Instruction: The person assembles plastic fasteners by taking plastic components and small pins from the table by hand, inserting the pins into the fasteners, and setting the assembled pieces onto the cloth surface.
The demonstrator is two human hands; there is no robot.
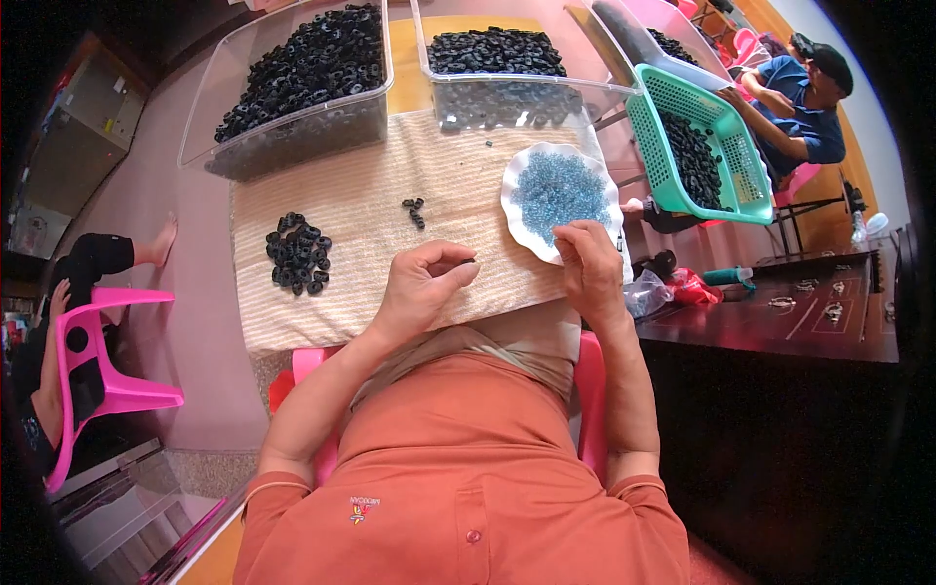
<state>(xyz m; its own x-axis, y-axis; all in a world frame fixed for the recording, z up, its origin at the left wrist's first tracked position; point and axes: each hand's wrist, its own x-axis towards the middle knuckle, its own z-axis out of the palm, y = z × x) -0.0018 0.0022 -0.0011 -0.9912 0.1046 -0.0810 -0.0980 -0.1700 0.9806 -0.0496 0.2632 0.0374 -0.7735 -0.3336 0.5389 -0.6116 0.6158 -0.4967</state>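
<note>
My left hand is closed in a pinch above the striped cloth, with a bit of a small black part showing at its fingertips. Over the near right rim of a white scalloped plate, my right hand has thumb and fingers pressed together; whatever they hold is too small to make out. Many tiny clear-blue pieces fill the plate. A few black parts lie beyond my left hand. Farther left is a loose pile of black ring-like parts.
Two clear plastic bins of black parts stand along the far edge of the cloth. A green basket of black parts is at the right, near a person in blue. A pink chair stands left; a dark cabinet right.
</note>
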